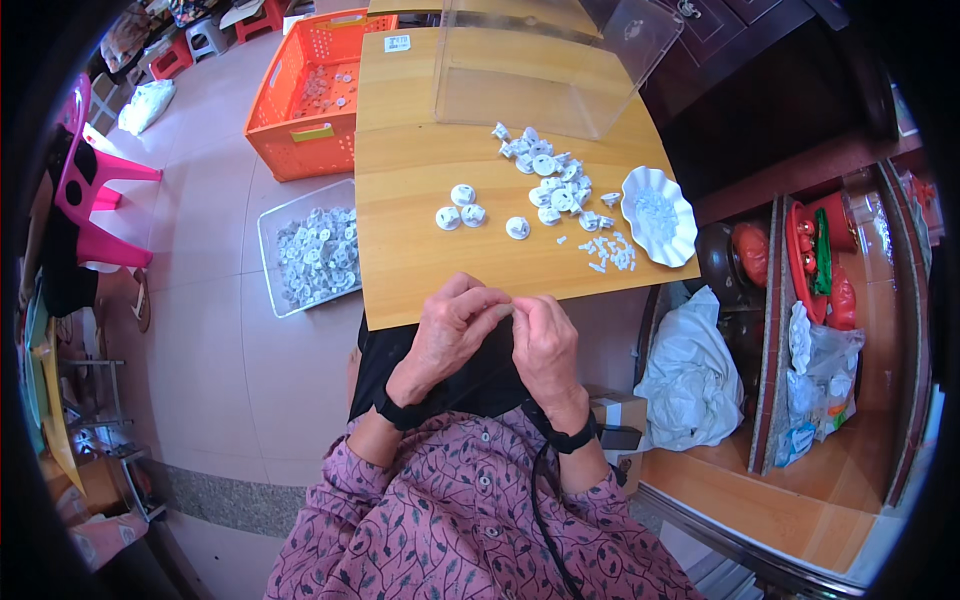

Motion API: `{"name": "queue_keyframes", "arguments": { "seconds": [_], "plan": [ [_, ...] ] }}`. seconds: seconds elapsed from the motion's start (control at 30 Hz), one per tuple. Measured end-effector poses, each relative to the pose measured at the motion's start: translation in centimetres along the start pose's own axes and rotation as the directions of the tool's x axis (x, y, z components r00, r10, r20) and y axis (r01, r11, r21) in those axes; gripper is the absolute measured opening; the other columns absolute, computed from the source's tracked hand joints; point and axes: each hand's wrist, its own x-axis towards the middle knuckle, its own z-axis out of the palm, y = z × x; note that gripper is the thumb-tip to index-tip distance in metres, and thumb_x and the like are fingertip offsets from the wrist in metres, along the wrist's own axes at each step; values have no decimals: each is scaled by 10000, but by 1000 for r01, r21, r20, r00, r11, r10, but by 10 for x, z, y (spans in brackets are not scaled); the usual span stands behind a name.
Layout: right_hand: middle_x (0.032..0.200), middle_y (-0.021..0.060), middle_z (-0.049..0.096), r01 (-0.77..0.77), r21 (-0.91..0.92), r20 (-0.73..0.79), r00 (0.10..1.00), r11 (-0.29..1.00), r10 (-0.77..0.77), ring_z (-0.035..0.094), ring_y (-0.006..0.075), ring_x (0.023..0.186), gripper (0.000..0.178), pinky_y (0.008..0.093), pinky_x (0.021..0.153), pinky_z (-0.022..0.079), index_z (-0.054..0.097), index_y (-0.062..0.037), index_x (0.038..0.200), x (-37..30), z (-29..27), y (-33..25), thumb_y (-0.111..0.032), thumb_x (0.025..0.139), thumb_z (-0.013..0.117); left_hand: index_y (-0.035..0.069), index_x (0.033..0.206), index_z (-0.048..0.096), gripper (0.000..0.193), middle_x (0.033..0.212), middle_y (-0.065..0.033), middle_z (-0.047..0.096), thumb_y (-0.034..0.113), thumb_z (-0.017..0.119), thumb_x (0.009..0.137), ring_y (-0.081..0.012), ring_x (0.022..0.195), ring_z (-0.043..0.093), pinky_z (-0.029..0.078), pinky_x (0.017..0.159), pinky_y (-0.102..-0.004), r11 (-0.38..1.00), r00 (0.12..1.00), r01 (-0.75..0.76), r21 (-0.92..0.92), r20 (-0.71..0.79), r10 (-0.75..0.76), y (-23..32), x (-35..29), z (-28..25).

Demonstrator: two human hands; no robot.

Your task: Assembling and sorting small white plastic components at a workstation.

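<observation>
My left hand (pixel 461 325) and my right hand (pixel 543 338) meet fingertip to fingertip at the table's near edge. Both are pinched closed; whatever lies between the fingers is hidden. Just beyond them on the wooden table (pixel 410 270) stands a single round white plastic part (pixel 517 228). Left of it, three similar parts (pixel 462 195) sit close together. A larger pile of these white parts (pixel 560 185) lies farther back. Small pale plastic pieces (pixel 612 250) are scattered to the right, beside a scalloped white dish (pixel 685 240) with more translucent small pieces in it.
A clear plastic box (pixel 530 95) stands at the table's back. Left of the table are an orange crate (pixel 275 125) and a clear bin (pixel 275 270) full of white-grey parts. Shelves with bags (pixel 695 370) fill the right side. A pink stool (pixel 115 245) stands far left.
</observation>
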Motion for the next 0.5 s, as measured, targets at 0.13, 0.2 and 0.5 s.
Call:
{"name": "queue_keyframes", "arguments": {
  "seconds": [0.13, 0.2, 0.5],
  "plan": [
    [906, 167, 636, -24, 107, -36, 999, 994, 28, 657, 348, 818, 127, 406, 709, 545, 623, 9, 997, 2, -2, -2, 36, 877, 656, 3, 975, 727, 116, 835, -84, 602, 93, 722, 903, -167, 712, 637, 515, 626, -295, 981, 991, 131, -144, 56, -124, -6, -2, 1],
    [905, 160, 643, -133, 215, -49, 988, 967, 147, 666, 319, 795, 124, 384, 694, 548, 630, 10, 1006, -1, 0, -6, 23, 888, 662, -1, 983, 725, 122, 851, -67, 601, 103, 712, 921, -137, 696, 630, 515, 612, -271, 948, 980, 197, -249, 76, -183, -4, -3, 2],
    [899, 126, 649, -272, 373, -9, 955, 887, 297, 665, 219, 731, 94, 320, 647, 539, 633, 15, 998, -1, -2, -7, -16, 916, 667, 9, 1069, 706, 169, 907, -30, 627, 146, 664, 979, -83, 693, 623, 530, 612, -215, 804, 936, 353, -478, 187, -300, -12, -5, 2]
  ]
}}
